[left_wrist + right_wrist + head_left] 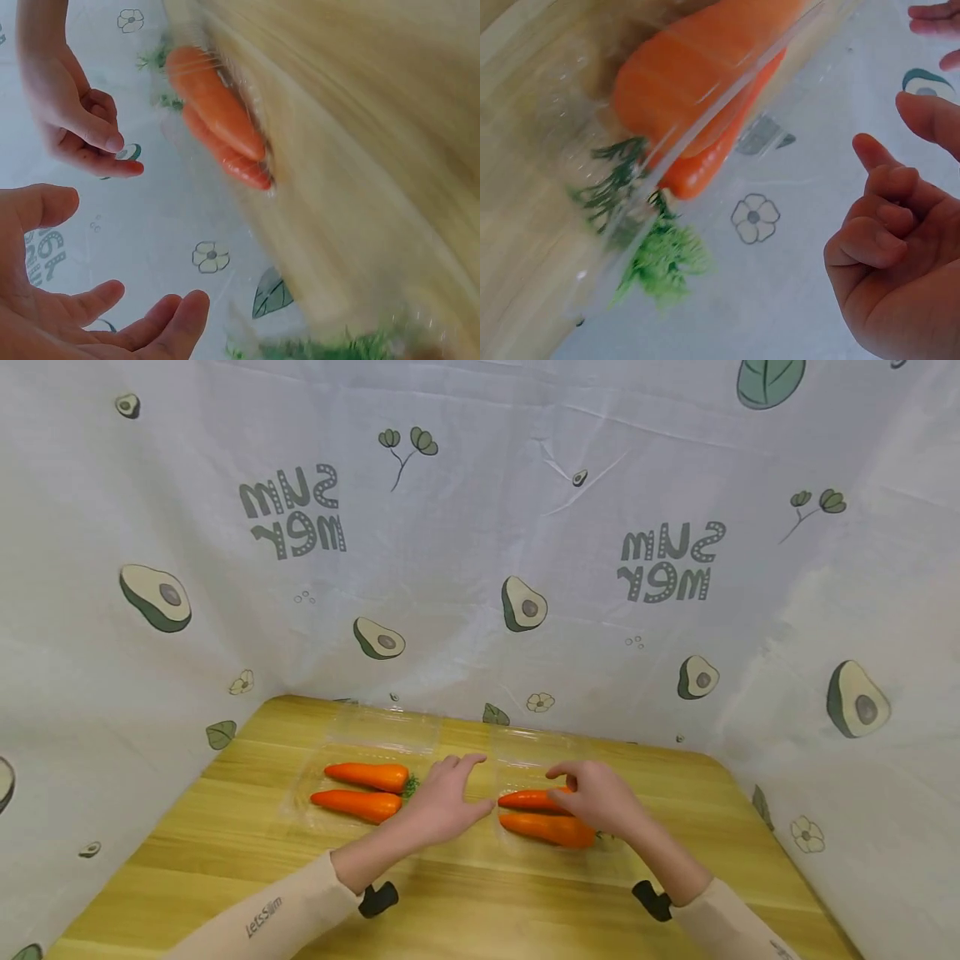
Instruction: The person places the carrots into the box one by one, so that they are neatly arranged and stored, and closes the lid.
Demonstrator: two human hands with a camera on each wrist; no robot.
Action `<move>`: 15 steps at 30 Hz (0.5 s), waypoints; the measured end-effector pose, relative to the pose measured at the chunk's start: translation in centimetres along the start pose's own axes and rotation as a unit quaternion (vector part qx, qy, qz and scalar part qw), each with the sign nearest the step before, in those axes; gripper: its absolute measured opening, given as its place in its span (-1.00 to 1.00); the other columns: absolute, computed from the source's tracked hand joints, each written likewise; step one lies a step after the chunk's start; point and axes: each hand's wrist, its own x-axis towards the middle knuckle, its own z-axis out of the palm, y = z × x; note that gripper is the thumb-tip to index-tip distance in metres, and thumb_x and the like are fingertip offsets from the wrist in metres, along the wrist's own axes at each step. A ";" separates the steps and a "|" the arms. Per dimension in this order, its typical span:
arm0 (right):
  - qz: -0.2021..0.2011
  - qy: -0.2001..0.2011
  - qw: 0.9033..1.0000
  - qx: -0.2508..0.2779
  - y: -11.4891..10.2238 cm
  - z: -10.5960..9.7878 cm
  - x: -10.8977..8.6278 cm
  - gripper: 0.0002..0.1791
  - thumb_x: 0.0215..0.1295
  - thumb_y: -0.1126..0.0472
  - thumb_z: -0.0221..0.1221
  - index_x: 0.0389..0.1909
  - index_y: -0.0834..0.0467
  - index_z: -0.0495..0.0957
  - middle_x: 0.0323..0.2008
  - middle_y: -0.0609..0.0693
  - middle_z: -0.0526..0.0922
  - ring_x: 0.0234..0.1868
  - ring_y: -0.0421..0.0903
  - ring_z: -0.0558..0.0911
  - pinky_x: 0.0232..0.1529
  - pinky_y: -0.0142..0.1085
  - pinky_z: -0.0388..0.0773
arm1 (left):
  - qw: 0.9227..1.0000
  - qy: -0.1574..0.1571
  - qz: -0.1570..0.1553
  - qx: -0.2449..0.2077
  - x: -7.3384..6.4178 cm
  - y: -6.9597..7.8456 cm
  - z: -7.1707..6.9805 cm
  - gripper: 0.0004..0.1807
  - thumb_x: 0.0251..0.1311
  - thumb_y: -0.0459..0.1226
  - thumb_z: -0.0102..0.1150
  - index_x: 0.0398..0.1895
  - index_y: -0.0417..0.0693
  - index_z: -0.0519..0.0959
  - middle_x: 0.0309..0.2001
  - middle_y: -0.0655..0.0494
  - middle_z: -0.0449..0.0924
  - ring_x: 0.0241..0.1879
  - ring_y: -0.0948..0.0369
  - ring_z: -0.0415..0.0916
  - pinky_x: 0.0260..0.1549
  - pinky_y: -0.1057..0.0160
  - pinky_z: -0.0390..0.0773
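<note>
Two orange carrots with green tops lie side by side in a clear plastic container (303, 802) on the left. A second pair, an upper carrot (525, 799) and a lower carrot (543, 828), lies in another clear container on the right. My left hand (442, 803) hovers between the pairs, thumb and fingers spread apart, holding nothing. Over the right pair is my right hand (600, 797), its index finger and thumb apart. The right wrist view shows that hand (900, 262) empty, its other fingers loosely curled, clear of the carrot (690, 67) and leafy top (664, 262).
Behind each pair a transparent lid lies folded back, one left (382, 728) and one right (536, 745). Everything stands on a wood-grain table (465, 902). A white curtain (450, 543) printed with avocados hangs along the table's back and sides.
</note>
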 end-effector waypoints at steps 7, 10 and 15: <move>-0.012 0.000 1.000 0.023 -1.4 0.4 1.0 -0.69 0.34 0.06 0.28 0.02 0.11 0.71 -0.72 -0.16 0.18 -0.67 -0.20 0.09 -0.56 -0.35 0.04 | 0.999 0.032 -0.005 0.013 -0.5 -1.0 -2.7 -0.32 0.30 0.04 0.24 0.45 0.12 0.36 0.39 -0.06 0.34 0.39 -0.06 0.27 0.19 -0.16 0.47; -0.015 -0.001 0.999 0.033 -2.1 0.5 1.7 -0.71 0.36 0.02 0.27 -0.01 0.05 0.71 -0.70 -0.16 0.20 -0.66 -0.20 0.09 -0.55 -0.34 0.05 | 0.999 0.040 -0.008 0.020 -0.8 -1.8 -4.1 -0.37 0.32 0.03 0.23 0.42 0.12 0.40 0.41 -0.03 0.32 0.43 -0.06 0.21 0.20 -0.17 0.46; -0.022 -0.012 0.998 0.059 -3.3 0.7 3.1 -0.70 0.39 0.03 0.24 0.01 0.08 0.71 -0.64 -0.11 0.34 -0.62 -0.18 0.19 -0.50 -0.31 0.15 | 0.998 0.046 -0.001 0.033 -1.3 -3.3 -6.3 -0.40 0.33 -0.03 0.23 0.41 0.09 0.42 0.39 -0.06 0.33 0.42 -0.11 0.21 0.22 -0.20 0.43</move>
